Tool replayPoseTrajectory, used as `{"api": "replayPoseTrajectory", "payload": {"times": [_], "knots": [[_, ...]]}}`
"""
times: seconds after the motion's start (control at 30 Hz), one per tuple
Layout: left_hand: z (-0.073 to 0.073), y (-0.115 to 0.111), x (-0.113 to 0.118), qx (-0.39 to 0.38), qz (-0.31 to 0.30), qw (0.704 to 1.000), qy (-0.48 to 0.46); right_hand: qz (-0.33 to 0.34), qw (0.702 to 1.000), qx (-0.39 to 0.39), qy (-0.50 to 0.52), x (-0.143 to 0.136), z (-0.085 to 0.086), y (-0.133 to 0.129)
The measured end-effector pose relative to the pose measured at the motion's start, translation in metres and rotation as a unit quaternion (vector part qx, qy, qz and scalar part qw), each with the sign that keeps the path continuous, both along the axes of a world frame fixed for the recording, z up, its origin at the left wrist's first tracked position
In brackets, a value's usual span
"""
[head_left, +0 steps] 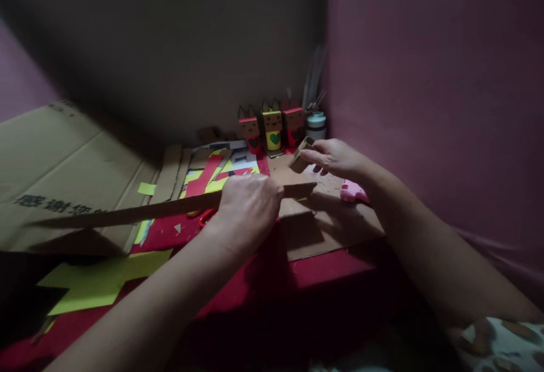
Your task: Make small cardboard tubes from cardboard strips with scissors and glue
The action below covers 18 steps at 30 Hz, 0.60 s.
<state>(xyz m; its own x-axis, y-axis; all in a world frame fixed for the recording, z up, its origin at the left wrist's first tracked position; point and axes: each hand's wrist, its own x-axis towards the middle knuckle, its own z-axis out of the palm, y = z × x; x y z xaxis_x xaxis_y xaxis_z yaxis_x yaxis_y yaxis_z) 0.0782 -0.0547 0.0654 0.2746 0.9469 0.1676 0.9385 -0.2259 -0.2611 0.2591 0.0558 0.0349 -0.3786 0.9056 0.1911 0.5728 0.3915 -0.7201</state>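
Note:
My left hand (249, 205) is closed around a long cardboard strip (144, 210), which sticks out far to the left and a little to the right. Between the thumb and fingers of my right hand (334, 157) is a small cardboard box (301, 155), tilted and lifted off the table. Below both hands lies a flat cardboard sheet (335, 230). A pink tool (353, 191), perhaps a glue gun, rests on this sheet under my right wrist. Red-handled scissors (207, 217) are partly covered by my left hand and the strip.
Three cardboard animal figures (272, 128) stand at the back beside a pale blue jar (315, 125). Yellow paper (106, 278) and a large cardboard box panel (63, 174) are at left on the red table cover (242, 287). Cardboard and paper offcuts (204, 176) lie behind my left hand.

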Motion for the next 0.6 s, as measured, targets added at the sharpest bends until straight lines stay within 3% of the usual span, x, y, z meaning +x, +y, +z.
{"api": "replayPoseTrajectory", "payload": {"times": [0.1,0.2,0.37,0.5,0.6], "knots": [[-0.004,-0.01,-0.002,0.021,-0.014,0.996,0.086,-0.031,0.999,-0.021,0.033,-0.016,0.002,0.018],[-0.012,-0.013,-0.013,0.065,-0.073,0.988,0.12,-0.056,0.996,-0.05,0.045,-0.039,-0.003,0.036],[-0.027,-0.004,-0.047,0.166,-0.135,0.97,0.115,-0.069,0.998,0.001,0.014,-0.062,-0.01,0.054],[-0.047,0.007,-0.078,0.198,-0.132,0.969,0.061,-0.082,0.994,0.064,0.008,-0.063,-0.008,0.043],[-0.068,0.011,-0.097,0.222,-0.15,0.963,-0.02,-0.043,0.998,0.047,0.027,-0.063,-0.012,0.016]]}}
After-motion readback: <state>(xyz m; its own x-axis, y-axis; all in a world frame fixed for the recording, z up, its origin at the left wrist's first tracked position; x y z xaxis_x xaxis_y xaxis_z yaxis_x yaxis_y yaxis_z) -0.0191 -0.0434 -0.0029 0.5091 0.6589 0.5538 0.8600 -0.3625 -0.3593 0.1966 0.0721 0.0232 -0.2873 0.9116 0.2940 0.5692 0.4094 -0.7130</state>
